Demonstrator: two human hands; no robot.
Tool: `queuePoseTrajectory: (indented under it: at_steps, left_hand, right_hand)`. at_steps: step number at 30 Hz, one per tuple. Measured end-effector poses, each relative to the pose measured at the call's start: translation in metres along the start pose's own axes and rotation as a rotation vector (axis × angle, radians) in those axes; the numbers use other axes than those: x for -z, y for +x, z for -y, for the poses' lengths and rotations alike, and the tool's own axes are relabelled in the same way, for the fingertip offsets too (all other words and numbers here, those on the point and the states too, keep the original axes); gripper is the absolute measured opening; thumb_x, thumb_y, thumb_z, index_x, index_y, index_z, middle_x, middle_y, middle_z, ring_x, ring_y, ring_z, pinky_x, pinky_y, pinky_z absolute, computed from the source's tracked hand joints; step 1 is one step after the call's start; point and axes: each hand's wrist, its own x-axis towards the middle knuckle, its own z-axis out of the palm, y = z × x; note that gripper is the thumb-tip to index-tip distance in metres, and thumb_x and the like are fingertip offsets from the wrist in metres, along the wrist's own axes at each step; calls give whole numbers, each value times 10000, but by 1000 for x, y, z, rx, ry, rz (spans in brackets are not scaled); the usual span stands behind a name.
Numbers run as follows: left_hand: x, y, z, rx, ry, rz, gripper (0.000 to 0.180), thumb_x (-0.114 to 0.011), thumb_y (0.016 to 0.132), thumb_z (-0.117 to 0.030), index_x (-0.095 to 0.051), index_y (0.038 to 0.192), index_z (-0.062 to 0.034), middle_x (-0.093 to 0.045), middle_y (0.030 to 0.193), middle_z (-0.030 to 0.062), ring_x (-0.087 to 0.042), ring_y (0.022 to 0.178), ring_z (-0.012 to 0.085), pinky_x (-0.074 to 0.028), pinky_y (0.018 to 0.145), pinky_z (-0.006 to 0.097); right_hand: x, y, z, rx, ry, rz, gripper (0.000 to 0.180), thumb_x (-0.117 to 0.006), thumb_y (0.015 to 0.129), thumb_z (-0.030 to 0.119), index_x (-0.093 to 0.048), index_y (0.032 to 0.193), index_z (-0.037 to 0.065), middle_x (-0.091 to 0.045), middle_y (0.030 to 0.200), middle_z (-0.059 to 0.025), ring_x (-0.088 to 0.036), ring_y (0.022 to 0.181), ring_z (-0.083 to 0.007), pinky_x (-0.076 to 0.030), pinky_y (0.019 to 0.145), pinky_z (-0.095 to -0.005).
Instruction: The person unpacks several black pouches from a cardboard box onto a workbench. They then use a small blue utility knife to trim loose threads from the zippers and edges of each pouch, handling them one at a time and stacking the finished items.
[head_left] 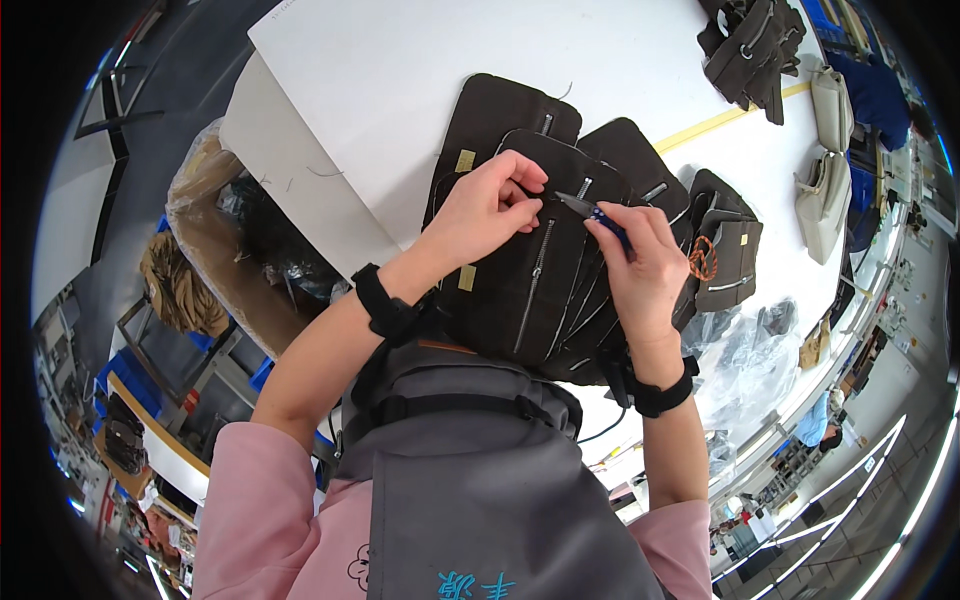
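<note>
Dark brown fabric pieces with metal zippers lie overlapped on the white table in front of me. My left hand is closed just over the nearest zippered piece, thumb and fingers curled together. Whatever they pinch, if anything, is too small to make out. In my right hand is a pair of thread snips with a blue handle. Its pointed blades aim left at my left fingertips, close above the fabric. An orange coiled cord hangs beside my right hand. Yellow tags show on the fabric's left side.
More dark brown pieces are heaped at the table's far right. Beige bags line the right edge, and clear plastic lies nearer me. A plastic-lined carton stands left of the white table. Another person is far off right.
</note>
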Motion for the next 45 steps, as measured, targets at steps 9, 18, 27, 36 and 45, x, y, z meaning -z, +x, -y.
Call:
queuePoseTrajectory:
  at_steps: [9, 18, 27, 36, 45]
  left_hand:
    - [-10, -5, -9, -153, 423, -79, 162, -685, 858, -53, -592, 988, -33, -512, 935, 9, -561, 707, 76, -485, 622, 216]
    - [-2, -3, 2, -165, 343, -158, 93, -649, 902, -113, -609, 920, -31, -536, 856, 22, -537, 673, 77, -443, 605, 251]
    - [-4, 6, -13, -43, 545, -39, 119, -637, 906, -151, -605, 901, -36, -561, 773, 14, -520, 649, 97, -429, 611, 247]
    - [9, 9, -5, 8, 369, 53, 134, -616, 927, -153, -581, 912, -25, -575, 735, -3, -520, 656, 66, -429, 601, 241]
    - [6, 7, -8, -19, 434, 38, 124, -618, 926, -151, -582, 905, -34, -566, 735, -7, -521, 647, 63, -436, 599, 236]
  right_hand:
    - [24, 6, 13, -194, -56, 198, 184, -766, 795, 230, -710, 915, 101, -635, 796, -27, -645, 622, -217, -481, 545, -310]
    - [21, 7, 13, -143, -76, 227, 188, -772, 775, 237, -713, 895, 104, -606, 784, -25, -635, 620, -234, -478, 546, -326]
    - [19, 9, 12, -118, -109, 245, 190, -770, 777, 245, -707, 882, 100, -606, 791, -24, -635, 629, -234, -474, 542, -330]
    - [13, 13, 16, -90, -117, 258, 179, -761, 780, 242, -708, 881, 104, -605, 795, -11, -630, 638, -224, -473, 550, -325]
    - [12, 15, 14, -11, -146, 250, 163, -760, 773, 228, -696, 856, 103, -593, 788, -11, -625, 641, -216, -478, 558, -329]
